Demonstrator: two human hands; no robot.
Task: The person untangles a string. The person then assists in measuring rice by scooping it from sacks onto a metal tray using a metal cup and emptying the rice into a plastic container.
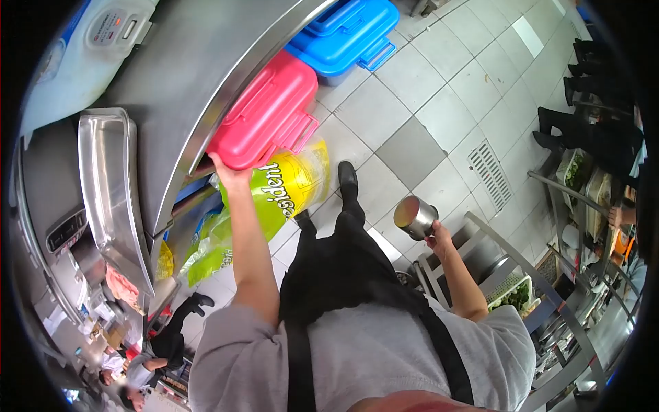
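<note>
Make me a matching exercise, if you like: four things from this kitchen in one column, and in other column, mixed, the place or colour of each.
Things:
1. metal cup
2. long metal pan
3. printed plastic bag
4. pink lid

Places or colours:
A. yellow and green
B. beside the blue lid
C. in the grip of the right hand
D. on the steel counter

Right pairs: 1-C, 2-D, 3-A, 4-B

Floor grate (489, 176) (tiles (453, 180) around).
</note>
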